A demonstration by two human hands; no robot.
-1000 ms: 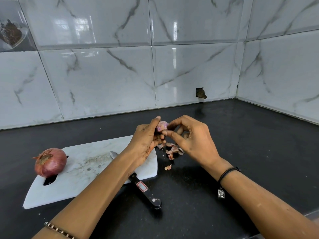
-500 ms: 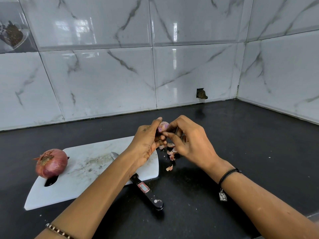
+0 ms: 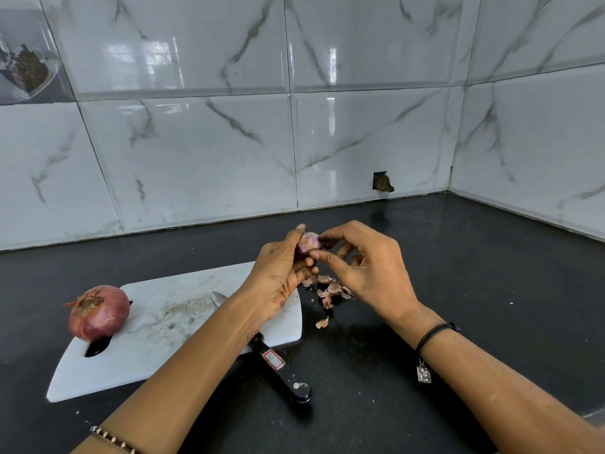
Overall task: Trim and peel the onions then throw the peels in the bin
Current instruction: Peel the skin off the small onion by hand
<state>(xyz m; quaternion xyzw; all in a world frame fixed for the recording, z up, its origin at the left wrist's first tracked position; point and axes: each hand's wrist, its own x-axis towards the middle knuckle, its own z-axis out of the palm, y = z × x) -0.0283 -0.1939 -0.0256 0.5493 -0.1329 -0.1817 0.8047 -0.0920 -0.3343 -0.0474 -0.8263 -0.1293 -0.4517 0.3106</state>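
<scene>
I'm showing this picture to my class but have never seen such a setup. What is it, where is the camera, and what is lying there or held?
No machine here: a person works bare-handed, and the one camera sits on their head, looking down. The left hand holds a small onion; the right hand pinches at its skin. Loose peels lie on the black counter below. On the white cutting board sit an unpeeled red onion and a knife, its handle overhanging the edge.

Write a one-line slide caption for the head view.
Left hand holds a small onion while right hand peels it above fallen peels; unpeeled onion and knife on board.
</scene>
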